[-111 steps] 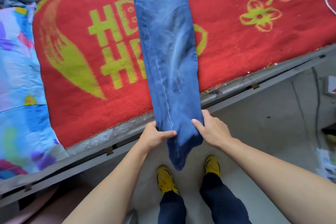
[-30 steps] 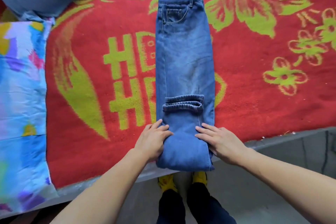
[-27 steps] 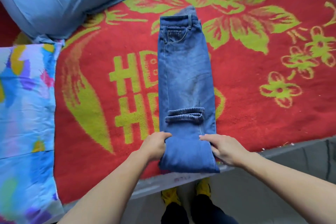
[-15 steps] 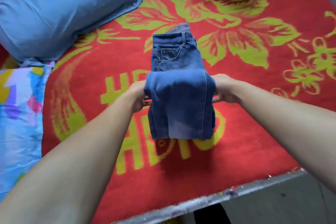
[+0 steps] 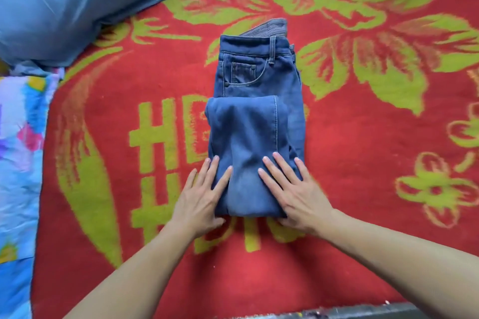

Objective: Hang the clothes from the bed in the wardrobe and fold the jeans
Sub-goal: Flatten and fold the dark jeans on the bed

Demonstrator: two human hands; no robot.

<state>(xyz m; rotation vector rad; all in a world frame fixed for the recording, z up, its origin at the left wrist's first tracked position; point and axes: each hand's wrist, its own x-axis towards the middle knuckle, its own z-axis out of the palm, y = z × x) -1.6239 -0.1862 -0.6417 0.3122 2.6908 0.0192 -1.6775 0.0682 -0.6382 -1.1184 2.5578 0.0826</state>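
The bed was covered by a red blanket (image 5: 363, 142) patterned with yellow-green flowers and letters. It was cut off by the frame at the top and right, and several letters were hidden under the jeans and hands. A blue pillow (image 5: 77, 0) was cropped at the upper left corner. A multicoloured sheet (image 5: 18, 163) was cut by the left edge.

The jeans (image 5: 254, 116) were laid folded near the middle of the blanket, waistband farthest from the person. The lower layers were concealed by the folded leg section on top.

The left hand (image 5: 199, 197) and right hand (image 5: 295, 194) were laid flat on the near corners of the bundle, fingers straight and spread, with nothing grasped.

Half a second earlier the folded section had been held raised between both hands; it was now set down and pressed flat.
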